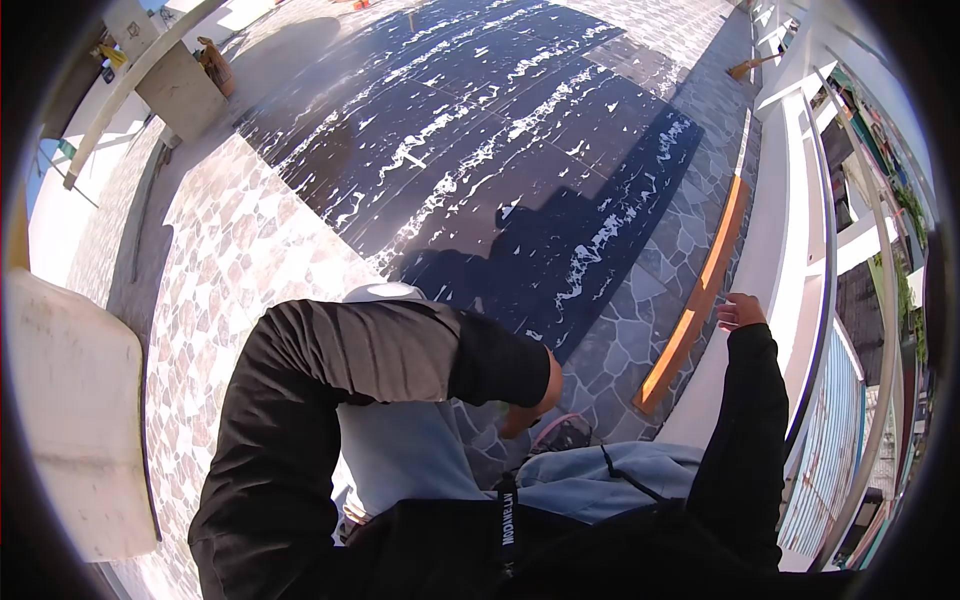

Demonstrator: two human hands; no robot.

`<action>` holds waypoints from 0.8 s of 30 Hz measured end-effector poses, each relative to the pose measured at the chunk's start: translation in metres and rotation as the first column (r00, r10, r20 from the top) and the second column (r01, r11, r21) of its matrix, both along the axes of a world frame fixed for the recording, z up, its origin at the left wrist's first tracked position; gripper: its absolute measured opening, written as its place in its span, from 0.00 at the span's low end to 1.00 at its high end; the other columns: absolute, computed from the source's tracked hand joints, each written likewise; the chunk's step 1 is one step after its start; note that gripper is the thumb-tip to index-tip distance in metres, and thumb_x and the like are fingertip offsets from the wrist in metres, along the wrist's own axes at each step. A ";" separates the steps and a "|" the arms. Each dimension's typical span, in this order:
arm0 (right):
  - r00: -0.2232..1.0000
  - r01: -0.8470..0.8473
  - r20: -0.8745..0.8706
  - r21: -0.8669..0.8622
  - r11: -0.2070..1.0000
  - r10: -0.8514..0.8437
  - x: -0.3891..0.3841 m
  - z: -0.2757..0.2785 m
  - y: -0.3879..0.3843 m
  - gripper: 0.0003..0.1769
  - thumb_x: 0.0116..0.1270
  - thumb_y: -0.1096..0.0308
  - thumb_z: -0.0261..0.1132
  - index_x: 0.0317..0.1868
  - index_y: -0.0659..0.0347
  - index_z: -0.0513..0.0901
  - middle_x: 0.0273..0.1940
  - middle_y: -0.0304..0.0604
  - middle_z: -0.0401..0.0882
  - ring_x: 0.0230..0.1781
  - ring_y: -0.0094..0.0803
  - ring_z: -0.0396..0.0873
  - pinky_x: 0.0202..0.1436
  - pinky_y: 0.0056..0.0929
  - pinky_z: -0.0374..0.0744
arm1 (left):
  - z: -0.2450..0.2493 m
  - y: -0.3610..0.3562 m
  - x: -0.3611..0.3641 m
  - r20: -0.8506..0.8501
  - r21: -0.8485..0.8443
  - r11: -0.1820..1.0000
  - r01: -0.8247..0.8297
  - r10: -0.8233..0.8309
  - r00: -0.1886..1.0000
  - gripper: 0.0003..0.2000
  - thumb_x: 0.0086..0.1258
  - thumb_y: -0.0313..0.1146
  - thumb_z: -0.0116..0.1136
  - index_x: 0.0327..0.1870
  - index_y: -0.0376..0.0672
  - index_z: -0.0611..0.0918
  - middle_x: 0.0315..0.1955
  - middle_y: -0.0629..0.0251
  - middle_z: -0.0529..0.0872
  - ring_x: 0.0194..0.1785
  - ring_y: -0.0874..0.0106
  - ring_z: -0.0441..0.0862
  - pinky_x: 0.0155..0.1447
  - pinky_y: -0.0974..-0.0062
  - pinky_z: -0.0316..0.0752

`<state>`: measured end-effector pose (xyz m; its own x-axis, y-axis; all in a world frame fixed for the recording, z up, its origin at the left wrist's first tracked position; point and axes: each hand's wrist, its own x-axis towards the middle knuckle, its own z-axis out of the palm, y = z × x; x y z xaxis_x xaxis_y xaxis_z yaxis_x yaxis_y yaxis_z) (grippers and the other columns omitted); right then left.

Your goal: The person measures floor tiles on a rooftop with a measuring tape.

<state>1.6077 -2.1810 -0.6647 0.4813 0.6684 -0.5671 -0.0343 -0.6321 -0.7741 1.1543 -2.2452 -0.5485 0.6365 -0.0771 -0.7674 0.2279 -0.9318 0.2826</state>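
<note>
My left arm reaches across my body, and my left hand [535, 402] hangs bent down above my knees, close to a shoe [563, 432]. Its fingers are mostly hidden, so its grip does not show. Out to the side, my right hand [741, 312] is beside the low white wall, fingers apart and nothing in them. Between that hand and the dark floor lies a long orange-brown bar [697, 300] on the stone-pattern floor. In front of me spreads a large dark surface of rectangular panels [480, 180] with wavy white streaks.
Stone-pattern floor [225, 240] borders the dark panels. A railing [832, 200] runs along the right, with rooftops beyond. A broom [750, 67] lies at the far right. A concrete block [178, 90] stands far left, and a pale slab-like object [80, 410] is near left.
</note>
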 end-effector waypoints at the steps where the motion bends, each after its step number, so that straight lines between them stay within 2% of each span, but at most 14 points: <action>1: 1.000 0.004 0.007 -0.009 1.000 -0.004 0.002 -0.001 0.001 0.19 0.60 0.60 0.60 0.48 0.63 0.74 0.32 0.46 0.77 0.25 0.32 0.76 0.26 0.34 0.77 | -0.001 0.000 0.002 -0.020 0.004 1.000 0.015 -0.015 1.000 0.18 0.46 0.46 0.62 0.35 0.45 0.87 0.32 0.61 0.86 0.37 0.63 0.84 0.38 0.65 0.75; 6: 1.000 -0.002 0.000 -0.012 1.000 0.002 0.009 -0.007 0.003 0.21 0.61 0.61 0.59 0.51 0.64 0.73 0.33 0.46 0.77 0.26 0.33 0.76 0.29 0.36 0.77 | -0.007 0.000 0.003 -0.017 0.009 0.999 0.045 -0.045 0.999 0.19 0.45 0.48 0.64 0.35 0.45 0.87 0.32 0.62 0.86 0.37 0.64 0.84 0.37 0.66 0.75; 9: 1.000 -0.010 0.002 -0.011 1.000 0.010 0.009 -0.005 0.001 0.22 0.61 0.61 0.59 0.52 0.64 0.73 0.34 0.47 0.77 0.26 0.34 0.77 0.29 0.35 0.77 | 0.002 0.000 0.003 -0.029 0.014 0.999 0.042 -0.042 0.999 0.19 0.45 0.48 0.64 0.35 0.45 0.87 0.33 0.62 0.86 0.38 0.65 0.84 0.38 0.66 0.74; 11: 1.000 -0.015 0.000 -0.005 1.000 0.015 0.004 -0.003 0.002 0.22 0.61 0.61 0.58 0.52 0.65 0.73 0.34 0.47 0.77 0.27 0.35 0.77 0.29 0.35 0.77 | 0.021 0.003 0.005 0.024 -0.012 0.997 0.078 -0.078 0.997 0.19 0.45 0.48 0.64 0.35 0.45 0.87 0.33 0.61 0.86 0.39 0.64 0.83 0.39 0.66 0.74; 12: 0.999 -0.029 0.044 -0.028 0.999 0.030 0.002 -0.003 0.006 0.22 0.61 0.61 0.58 0.52 0.65 0.73 0.34 0.48 0.78 0.27 0.35 0.77 0.30 0.35 0.77 | 0.016 0.002 0.003 0.028 -0.016 0.996 0.091 -0.090 0.996 0.19 0.45 0.48 0.64 0.35 0.45 0.87 0.33 0.61 0.86 0.39 0.64 0.83 0.39 0.66 0.74; 13: 0.995 -0.024 0.092 -0.056 0.998 0.029 0.002 0.000 0.005 0.22 0.61 0.61 0.58 0.52 0.66 0.73 0.34 0.48 0.78 0.28 0.35 0.78 0.30 0.35 0.77 | 0.006 0.001 0.001 -0.005 0.016 0.999 0.037 -0.037 0.999 0.19 0.45 0.48 0.64 0.35 0.45 0.87 0.33 0.61 0.86 0.39 0.63 0.83 0.40 0.65 0.75; 14: 0.997 -0.031 0.065 -0.022 0.999 0.032 0.000 0.003 0.002 0.21 0.62 0.61 0.58 0.51 0.67 0.74 0.35 0.49 0.78 0.28 0.35 0.78 0.29 0.34 0.77 | -0.002 -0.002 0.003 -0.029 0.044 0.999 0.005 -0.004 1.000 0.19 0.44 0.47 0.64 0.34 0.44 0.87 0.34 0.60 0.86 0.40 0.62 0.83 0.40 0.65 0.75; 15: 0.998 -0.026 0.051 0.034 0.999 0.024 0.004 -0.003 -0.001 0.20 0.62 0.61 0.58 0.50 0.67 0.74 0.35 0.48 0.78 0.27 0.35 0.77 0.29 0.34 0.77 | -0.001 -0.002 0.002 -0.002 0.050 0.999 -0.006 0.006 1.000 0.18 0.44 0.47 0.64 0.33 0.43 0.86 0.33 0.59 0.86 0.39 0.61 0.83 0.41 0.65 0.75; 16: 0.998 -0.013 0.064 0.004 1.000 0.013 0.004 -0.003 0.000 0.20 0.62 0.61 0.58 0.49 0.67 0.74 0.34 0.48 0.77 0.26 0.35 0.77 0.29 0.33 0.77 | -0.001 0.000 0.001 0.009 0.012 0.999 -0.032 0.032 0.999 0.19 0.44 0.47 0.64 0.32 0.42 0.86 0.31 0.58 0.86 0.38 0.61 0.84 0.41 0.66 0.76; 17: 0.998 -0.002 0.063 -0.008 1.000 0.002 0.007 -0.004 0.000 0.18 0.63 0.61 0.59 0.47 0.65 0.73 0.36 0.46 0.78 0.31 0.34 0.78 0.34 0.35 0.78 | 0.000 0.002 0.000 0.036 0.015 0.999 -0.034 0.034 0.999 0.20 0.44 0.48 0.63 0.31 0.40 0.85 0.30 0.57 0.86 0.36 0.61 0.84 0.41 0.67 0.77; 20: 0.998 -0.006 0.063 0.011 1.000 0.006 0.005 -0.001 -0.002 0.19 0.64 0.61 0.58 0.48 0.67 0.73 0.37 0.47 0.78 0.30 0.33 0.78 0.33 0.32 0.79 | 0.003 0.003 0.000 0.059 0.017 1.000 -0.013 0.012 0.998 0.29 0.43 0.56 0.66 0.37 0.37 0.82 0.30 0.55 0.85 0.36 0.59 0.84 0.44 0.64 0.75; 24: 0.992 -0.012 0.127 -0.016 1.000 0.013 -0.004 0.007 -0.001 0.18 0.64 0.63 0.58 0.47 0.69 0.75 0.37 0.48 0.79 0.29 0.34 0.78 0.32 0.33 0.79 | -0.001 0.003 0.001 0.041 0.013 1.000 -0.005 0.004 0.999 0.27 0.44 0.54 0.67 0.36 0.37 0.82 0.29 0.56 0.85 0.36 0.60 0.84 0.45 0.63 0.73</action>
<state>1.6036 -2.1815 -0.6579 0.5417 0.6669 -0.5117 0.0718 -0.6432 -0.7623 1.1551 -2.2417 -0.5500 0.6677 -0.0640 -0.7417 0.2208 -0.9345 0.2793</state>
